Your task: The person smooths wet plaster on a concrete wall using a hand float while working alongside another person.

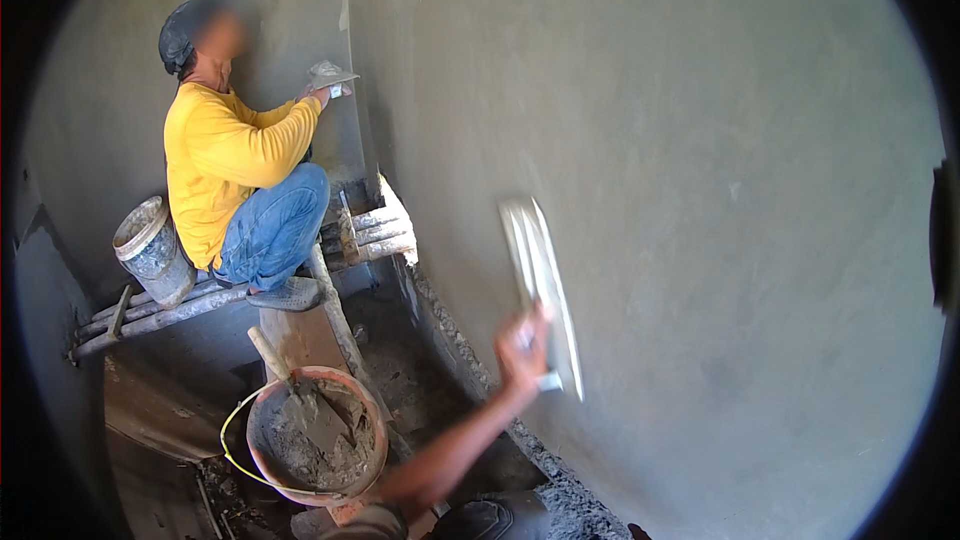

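My left hand [522, 348] is closed round the handle of a long rectangular plastering trowel [532, 245]. Its pale blade stands nearly upright against the grey plastered wall [740, 200], blurred by motion. My bare forearm reaches up and right from the lower edge. Left of it sits an orange-rimmed bucket [378, 432] with a yellow handle, holding grey mortar [300, 450]. A small pointed trowel [270, 355] with a pale handle leans in that mortar. My right hand does not show.
A co-worker in a yellow top [215, 155] squats at the far left, holding a flat board [345, 78] with mortar on it. Beside them stands a stained white bucket [160, 255] on poles [165, 318]. A plank [300, 338] runs toward my bucket; rough rubble [580, 510] lines the wall's foot.
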`<state>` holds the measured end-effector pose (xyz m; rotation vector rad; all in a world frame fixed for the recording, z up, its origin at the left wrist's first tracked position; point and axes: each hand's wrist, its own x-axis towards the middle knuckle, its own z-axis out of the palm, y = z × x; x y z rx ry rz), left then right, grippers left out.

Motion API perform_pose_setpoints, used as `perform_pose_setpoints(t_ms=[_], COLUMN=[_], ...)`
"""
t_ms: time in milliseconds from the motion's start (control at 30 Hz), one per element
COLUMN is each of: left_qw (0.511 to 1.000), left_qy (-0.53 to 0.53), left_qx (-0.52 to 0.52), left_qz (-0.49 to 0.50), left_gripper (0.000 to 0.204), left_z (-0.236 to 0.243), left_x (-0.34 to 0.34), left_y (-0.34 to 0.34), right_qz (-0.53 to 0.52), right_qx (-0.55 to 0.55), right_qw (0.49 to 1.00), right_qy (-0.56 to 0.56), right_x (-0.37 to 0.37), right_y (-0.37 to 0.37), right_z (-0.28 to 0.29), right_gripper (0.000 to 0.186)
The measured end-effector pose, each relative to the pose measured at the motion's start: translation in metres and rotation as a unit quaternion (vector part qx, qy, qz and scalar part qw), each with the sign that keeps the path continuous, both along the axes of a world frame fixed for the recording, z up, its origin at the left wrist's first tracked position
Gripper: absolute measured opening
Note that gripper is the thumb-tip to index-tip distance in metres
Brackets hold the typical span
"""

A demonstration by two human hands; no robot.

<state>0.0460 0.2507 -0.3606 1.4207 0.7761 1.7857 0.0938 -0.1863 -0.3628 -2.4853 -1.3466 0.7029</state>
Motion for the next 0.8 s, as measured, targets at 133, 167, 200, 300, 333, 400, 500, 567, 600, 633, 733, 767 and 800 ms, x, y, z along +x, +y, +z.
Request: perform_pose_setpoints(t_ms=[133,167,200,300,333,400,500,567,600,633,733,767,800], left_qw=[0.982,0.981,0.989,0.991,0.996,0.997,1.0,0.991,0.969,0.97,0.98,0.991,0.997], left_qy=[0.021,0.076,0.111,0.035,0.034,0.027,-0.03,0.015,0.087,0.113,0.01,0.025,0.039], left_qx=[0.19,0.179,0.098,0.121,0.073,-0.034,0.0,0.12,0.229,0.21,0.179,0.117,0.052], left_qz=[-0.007,0.009,-0.028,0.035,0.035,0.062,-0.008,-0.052,0.039,0.041,0.081,0.067,0.05], left_gripper=[0.023,0.017,0.027,0.04,0.04,0.039,0.021,0.025,0.02,0.028,0.045,0.043,0.041], left_z=[0.084,0.155,0.219,0.257,0.231,0.143,0.08,0.135,0.191,0.235,0.295,0.271,0.239], left_x=[0.009,0.006,-0.007,-0.037,-0.038,-0.038,-0.003,0.01,0.011,0.005,-0.031,-0.037,-0.039], left_y=[0.001,0.02,0.042,0.135,0.147,0.162,0.077,0.032,0.026,0.04,0.134,0.149,0.153], right_qz=[0.013,0.005,0.009,0.034,0.031,0.037,0.031,0.039,0.054,0.058,0.033,0.024,0.013], right_qx=[-0.006,-0.008,-0.005,0.005,0.014,0.028,0.046,0.019,-0.007,-0.012,0.002,-0.014,-0.031], right_qw=[0.998,0.998,0.998,0.999,0.998,0.997,0.998,0.998,0.995,0.995,0.998,0.997,0.997], right_qy=[-0.062,-0.066,-0.054,-0.04,-0.05,-0.064,0.017,-0.037,-0.087,-0.083,-0.057,-0.066,-0.076], right_x=[0.003,0.009,0.011,0.007,0.009,0.007,0.013,0.015,0.018,0.018,0.006,0.004,0.003], right_y=[0.002,-0.001,-0.003,-0.008,-0.008,-0.002,-0.002,-0.007,-0.009,-0.011,-0.008,-0.01,-0.014], right_z=[0.005,0.005,0.002,0.008,0.009,0.011,0.005,0.0,0.002,0.006,0.015,0.02,0.023], right_gripper=[0.058,0.058,0.058,0.058,0.058,0.059,0.06,0.06,0.06,0.06,0.061,0.062,0.063])
